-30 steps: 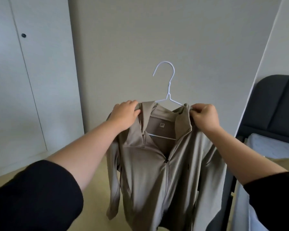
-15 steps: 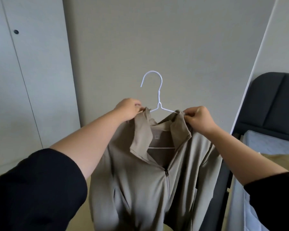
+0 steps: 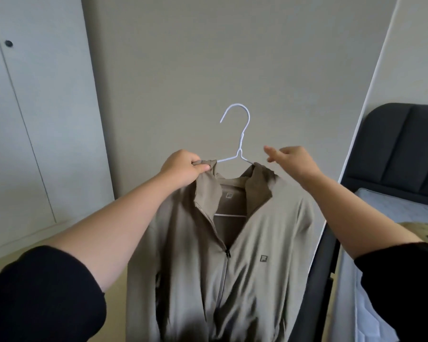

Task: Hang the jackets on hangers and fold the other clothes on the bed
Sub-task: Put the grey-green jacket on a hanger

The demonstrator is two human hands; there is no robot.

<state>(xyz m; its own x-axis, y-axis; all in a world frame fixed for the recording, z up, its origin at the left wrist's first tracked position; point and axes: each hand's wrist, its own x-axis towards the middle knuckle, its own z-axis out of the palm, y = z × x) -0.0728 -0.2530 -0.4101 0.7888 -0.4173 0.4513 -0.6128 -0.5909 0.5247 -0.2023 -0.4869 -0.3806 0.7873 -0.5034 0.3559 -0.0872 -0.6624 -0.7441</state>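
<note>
A beige zip jacket [image 3: 252, 243] hangs on a white wire hanger [image 3: 240, 146], held up in front of the grey wall. My left hand [image 3: 183, 169] grips the jacket's left shoulder together with the hanger arm. My right hand [image 3: 292, 161] hovers just above the right shoulder, fingers loose and extended toward the hanger, holding nothing. The hanger's hook sticks up free between my hands. Its lower bar shows inside the open collar.
A bed with a dark padded headboard [image 3: 393, 149] and bare mattress [image 3: 395, 213] stands at the right, with a tan garment [image 3: 425, 230] lying on it. White wardrobe doors [image 3: 30, 119] fill the left. The floor lies below.
My right hand has let go of the jacket's right shoulder and lifted off it. The left hand keeps its grip. The jacket has settled straighter on the hanger.
</note>
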